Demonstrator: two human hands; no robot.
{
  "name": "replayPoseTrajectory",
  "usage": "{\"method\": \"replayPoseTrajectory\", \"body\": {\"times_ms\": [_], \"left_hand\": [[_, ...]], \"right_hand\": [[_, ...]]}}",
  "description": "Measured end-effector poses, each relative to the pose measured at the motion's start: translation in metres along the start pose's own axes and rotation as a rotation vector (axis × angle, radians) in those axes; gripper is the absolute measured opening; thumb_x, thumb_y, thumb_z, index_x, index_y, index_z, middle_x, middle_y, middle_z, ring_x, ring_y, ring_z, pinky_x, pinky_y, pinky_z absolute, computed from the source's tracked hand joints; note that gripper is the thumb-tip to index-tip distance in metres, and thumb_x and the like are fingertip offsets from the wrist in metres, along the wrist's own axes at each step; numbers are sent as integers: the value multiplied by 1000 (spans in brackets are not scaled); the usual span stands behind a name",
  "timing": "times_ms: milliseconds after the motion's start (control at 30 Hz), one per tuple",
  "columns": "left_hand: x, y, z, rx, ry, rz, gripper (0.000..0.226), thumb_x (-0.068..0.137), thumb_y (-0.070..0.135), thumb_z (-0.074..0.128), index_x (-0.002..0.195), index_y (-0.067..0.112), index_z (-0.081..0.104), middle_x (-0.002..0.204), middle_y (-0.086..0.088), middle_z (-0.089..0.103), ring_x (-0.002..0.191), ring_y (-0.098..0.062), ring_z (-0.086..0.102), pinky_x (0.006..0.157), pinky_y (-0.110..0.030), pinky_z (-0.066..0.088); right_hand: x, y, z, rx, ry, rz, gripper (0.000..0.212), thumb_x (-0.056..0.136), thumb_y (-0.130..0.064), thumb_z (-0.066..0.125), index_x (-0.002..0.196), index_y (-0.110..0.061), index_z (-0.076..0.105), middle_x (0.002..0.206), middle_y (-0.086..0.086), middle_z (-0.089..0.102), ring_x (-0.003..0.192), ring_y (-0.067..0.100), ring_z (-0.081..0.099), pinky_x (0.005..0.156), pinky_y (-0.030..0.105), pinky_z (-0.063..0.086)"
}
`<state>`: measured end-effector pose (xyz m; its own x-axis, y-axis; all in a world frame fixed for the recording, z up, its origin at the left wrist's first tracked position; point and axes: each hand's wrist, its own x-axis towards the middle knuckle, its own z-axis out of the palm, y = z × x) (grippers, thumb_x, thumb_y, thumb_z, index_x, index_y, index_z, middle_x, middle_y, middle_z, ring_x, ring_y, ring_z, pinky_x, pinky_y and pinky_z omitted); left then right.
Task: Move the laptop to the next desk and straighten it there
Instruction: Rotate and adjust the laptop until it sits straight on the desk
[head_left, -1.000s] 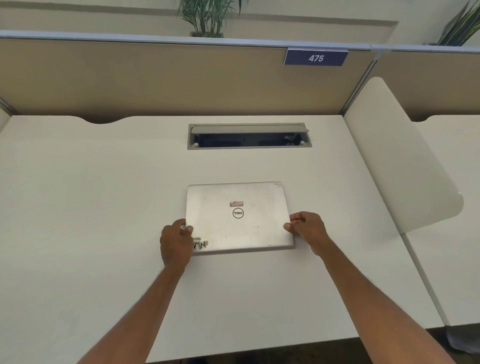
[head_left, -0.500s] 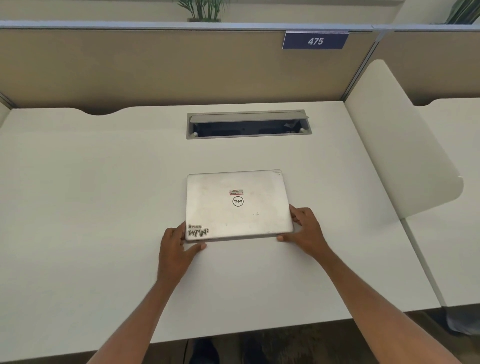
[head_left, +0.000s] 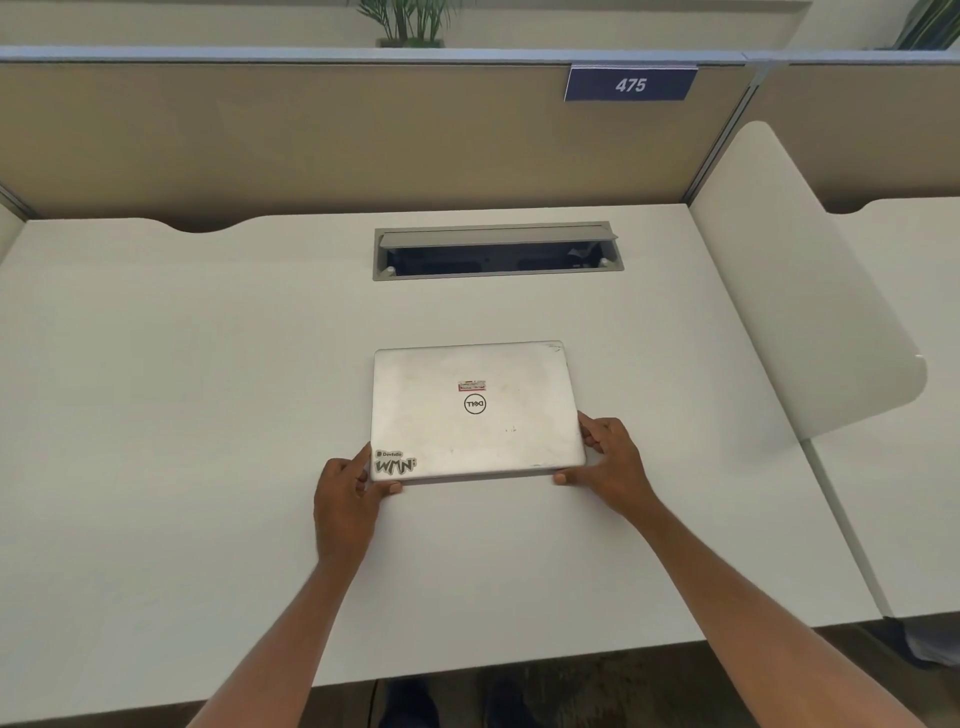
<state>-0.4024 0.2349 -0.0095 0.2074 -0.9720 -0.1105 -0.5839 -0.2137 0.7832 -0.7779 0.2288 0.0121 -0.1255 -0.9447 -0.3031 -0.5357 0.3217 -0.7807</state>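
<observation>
While both hands grip the near corners of the closed laptop (head_left: 475, 410), left hand (head_left: 347, 493) and right hand (head_left: 613, 460) curled around its edge, it lies mid-bench (head_left: 156, 415), near square to the cable tray (head_left: 497, 252). We judge uneven pushing could skew it again. Versus half a second ago, little changed; thumbs sit lower.

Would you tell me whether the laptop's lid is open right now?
No, the laptop lies closed and flat on the desk.
</observation>
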Motion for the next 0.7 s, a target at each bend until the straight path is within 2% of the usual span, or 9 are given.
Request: {"method": "replayPoseTrajectory", "body": {"times_ms": [100, 133, 267, 333, 400, 433, 500, 600, 700], "left_hand": [[0, 3, -1, 11, -5, -10, 67, 77, 12, 93, 140, 25, 74, 93, -8, 54, 82, -25, 61, 79, -29, 52], [0, 3, -1, 11, -7, -18, 67, 77, 12, 93, 140, 26, 74, 93, -7, 54, 82, -23, 61, 80, -31, 53], [0, 4, -3, 16, -19, -18, 67, 77, 14, 92, 140, 27, 73, 93, 2, 53, 82, -12, 60, 78, -19, 48], [-1, 4, -3, 3, -33, -19, 69, 77, 13, 93, 140, 28, 71, 93, 5, 52, 83, -10, 60, 82, -26, 53], [-1, 3, -3, 4, -39, -12, 72, 76, 13, 94, 142, 27, 70, 94, 6, 51, 85, -9, 59, 86, -38, 57], [-1, 3, -3, 12, -41, -15, 76, 74, 15, 96, 144, 25, 68, 94, 5, 51, 85, -10, 58, 87, -40, 57], [1, 0, -4, 39, -52, -25, 89, 70, 20, 100, 151, 18, 62, 96, 2, 53, 87, -16, 55, 85, -36, 52], [2, -2, -5, 100, -77, 16, 99, 66, 36, 102, 153, 16, 58, 102, 1, 55, 96, -22, 56, 88, -36, 52], [-1, 7, -7, 146, -58, 48, 100, 67, 54, 97, 152, 19, 57, 114, 1, 56, 111, -25, 59, 92, -43, 57]], "right_hand": [[-1, -2, -1, -20, -1, -7, 112, 62, -15, 104, 160, -28, 52, 131, 8, 53, 126, 21, 58, 96, 1, 39], [-1, -2, -1, -27, 1, -8, 111, 62, -16, 104, 160, -28, 52, 131, 7, 53, 126, 21, 58, 96, 2, 39], [-1, -2, -1, -47, 2, -6, 111, 61, -16, 104, 159, -29, 53, 130, 7, 53, 124, 18, 57, 93, -4, 39], [-1, -3, -1, -48, 1, -1, 110, 62, -14, 104, 159, -28, 53, 130, 7, 52, 124, 18, 56, 94, -4, 39], [-3, -6, -1, -50, 7, 1, 109, 62, -12, 104, 157, -27, 54, 129, 7, 52, 126, 21, 57, 102, 5, 42], [-3, -9, -1, -48, 12, 4, 109, 61, -11, 104, 157, -27, 54, 129, 6, 52, 126, 21, 57, 108, 15, 46], [-5, -12, 0, -46, 2, 17, 112, 60, -12, 104, 158, -27, 51, 129, 5, 50, 127, 20, 55, 118, 33, 47], [-5, -17, 0, -102, -25, 38, 124, 57, -28, 107, 162, -28, 42, 137, 1, 47, 135, 21, 48, 122, 39, 45], [-3, -34, 0, -293, -27, 51, 135, 61, -60, 99, 170, -24, 27, 159, -1, 39, 150, 23, 39, 126, 45, 37]]}}
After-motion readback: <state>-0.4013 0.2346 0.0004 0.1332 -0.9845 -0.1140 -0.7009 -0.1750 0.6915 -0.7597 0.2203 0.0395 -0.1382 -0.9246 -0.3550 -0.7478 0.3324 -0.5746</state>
